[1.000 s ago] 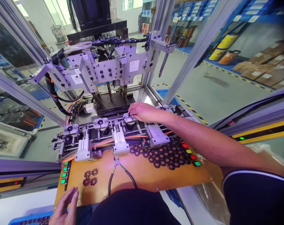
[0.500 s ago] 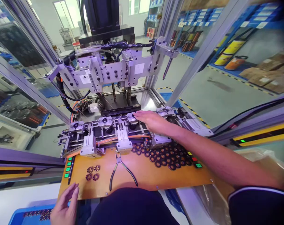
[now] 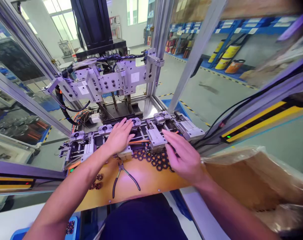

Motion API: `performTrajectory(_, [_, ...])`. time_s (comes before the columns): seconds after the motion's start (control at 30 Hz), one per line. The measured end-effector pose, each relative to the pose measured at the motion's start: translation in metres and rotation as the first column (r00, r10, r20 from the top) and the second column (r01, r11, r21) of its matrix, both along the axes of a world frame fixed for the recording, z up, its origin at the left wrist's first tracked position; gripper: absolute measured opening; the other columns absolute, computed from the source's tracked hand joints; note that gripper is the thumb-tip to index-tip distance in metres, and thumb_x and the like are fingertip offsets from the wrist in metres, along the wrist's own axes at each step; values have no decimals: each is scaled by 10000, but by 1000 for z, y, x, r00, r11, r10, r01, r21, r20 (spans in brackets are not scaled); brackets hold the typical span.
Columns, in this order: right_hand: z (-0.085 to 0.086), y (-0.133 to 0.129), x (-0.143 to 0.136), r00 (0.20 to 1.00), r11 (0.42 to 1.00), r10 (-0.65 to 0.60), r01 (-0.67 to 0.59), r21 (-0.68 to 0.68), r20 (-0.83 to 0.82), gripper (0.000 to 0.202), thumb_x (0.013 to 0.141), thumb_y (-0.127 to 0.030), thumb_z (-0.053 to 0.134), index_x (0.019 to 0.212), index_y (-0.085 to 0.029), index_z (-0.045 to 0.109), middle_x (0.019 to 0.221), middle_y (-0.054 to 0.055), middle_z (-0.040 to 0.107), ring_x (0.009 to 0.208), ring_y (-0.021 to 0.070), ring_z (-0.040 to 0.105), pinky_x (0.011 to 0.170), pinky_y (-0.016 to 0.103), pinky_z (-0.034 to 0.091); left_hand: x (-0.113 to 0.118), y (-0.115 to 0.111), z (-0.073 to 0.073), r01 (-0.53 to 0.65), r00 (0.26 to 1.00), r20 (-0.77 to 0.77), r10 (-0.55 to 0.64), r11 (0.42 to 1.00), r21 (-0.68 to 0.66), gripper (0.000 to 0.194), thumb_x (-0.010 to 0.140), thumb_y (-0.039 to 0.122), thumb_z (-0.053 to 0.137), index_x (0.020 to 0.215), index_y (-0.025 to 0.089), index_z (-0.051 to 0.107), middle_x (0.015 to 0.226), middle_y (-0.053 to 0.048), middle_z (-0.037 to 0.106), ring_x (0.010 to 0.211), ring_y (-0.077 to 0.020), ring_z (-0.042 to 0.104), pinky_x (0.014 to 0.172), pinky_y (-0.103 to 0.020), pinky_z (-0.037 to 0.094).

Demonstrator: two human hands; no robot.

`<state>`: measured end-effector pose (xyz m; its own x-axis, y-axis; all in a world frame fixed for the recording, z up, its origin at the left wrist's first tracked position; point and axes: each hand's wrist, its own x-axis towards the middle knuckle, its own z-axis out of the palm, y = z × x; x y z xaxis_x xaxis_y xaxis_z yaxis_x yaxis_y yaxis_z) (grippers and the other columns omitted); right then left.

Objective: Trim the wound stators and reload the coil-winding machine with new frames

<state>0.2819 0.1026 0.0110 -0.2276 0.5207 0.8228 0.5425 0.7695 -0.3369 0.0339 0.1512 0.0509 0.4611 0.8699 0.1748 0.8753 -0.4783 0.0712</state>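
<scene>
My left hand (image 3: 120,136) reaches over the machine's row of metal fixtures, fingers spread, its fingertips beside a round clamp fixture (image 3: 135,122). Nothing shows in it. My right hand (image 3: 184,156) hovers over the front of the fixtures, near a metal slide block (image 3: 155,137), with thumb and fingers apart and nothing visible between them. Below it lie many dark ring-shaped parts (image 3: 158,162) on the orange board (image 3: 151,183). Pliers (image 3: 121,169) with dark handles lie open on the board. A few copper-coloured rings (image 3: 98,185) sit to the left, partly behind my left forearm.
Above the fixtures hangs a metal head plate (image 3: 106,81) with cables. Upright frame posts (image 3: 196,53) stand at both sides. A blue tray (image 3: 75,230) with small parts is at the lower left, and a plastic-lined box (image 3: 231,180) at the right.
My left hand has moved from the board's lower left up to the fixtures. My right hand has drawn back from the clamp fixture toward the front right. The view has turned to the right.
</scene>
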Motion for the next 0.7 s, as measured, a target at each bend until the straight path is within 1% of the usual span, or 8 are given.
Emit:
performTrajectory(0.1, [-37,-35,27,998,985,-55,61,-164,41,584,902,-95,518,1446,-295,451,1328,95,608,1173,273,623,1023,483,534,17,30,-12,-30,997,-73,23,995,-94,496,938,265,520,1403,98,471,1519,-175,446,1444,-336,335,1142,-560,311])
performTrajectory(0.2, [-79,-59,42,991,951,-103,124,-283,89,499,912,-111,500,1385,-270,516,1251,125,647,1116,284,651,955,511,570,21,42,-17,-65,992,-113,47,985,-161,500,940,263,511,1411,100,461,1525,-188,431,1441,-348,335,1134,-591,294])
performTrajectory(0.3, [-110,-67,41,986,927,-108,145,-346,124,382,916,-124,490,1258,-240,613,1133,130,692,1052,286,674,907,512,594,22,46,-14,-71,992,-114,49,977,-200,532,924,244,536,1413,53,446,1533,-206,411,1439,-384,320,1125,-620,283])
performTrajectory(0.4, [-128,-59,28,986,907,-56,117,-406,158,278,899,-144,525,1104,-237,688,1125,113,697,1109,299,647,944,516,578,23,37,-3,-76,994,-89,59,976,-204,600,917,300,571,1432,37,414,1548,-207,385,1450,-396,286,1128,-622,280])
performTrajectory(0.5, [-138,-47,18,985,888,-6,85,-451,175,197,869,-143,566,968,-220,717,1208,125,666,1207,347,582,971,578,538,17,-4,6,-70,996,50,75,993,-99,634,956,393,505,1471,53,357,1571,-189,353,1479,-327,250,1171,-543,266])
performTrajectory(0.57, [-140,-43,15,986,879,15,67,-473,167,186,863,-125,558,919,-203,717,1241,145,649,1239,369,553,974,617,514,8,-47,6,-10,955,296,14,1000,-15,551,952,398,516,1421,116,458,1496,-144,488,1430,-274,376,1173,-490,308])
performTrajectory(0.63, [-136,-44,13,989,873,43,32,-487,142,211,873,-109,524,892,-201,712,1229,148,654,1247,362,548,977,625,503,-3,-94,-2,29,901,434,-2,998,-56,492,925,367,573,1374,172,525,1422,-126,574,1341,-263,503,1141,-477,375])
performTrajectory(0.7, [-122,-51,6,991,870,88,-29,-492,97,223,890,-120,505,896,-216,706,1220,136,658,1241,336,558,986,602,508,-12,-135,-16,-22,859,501,106,985,-171,396,909,328,598,1280,189,612,1313,-130,659,1235,-266,599,1065,-448,467])
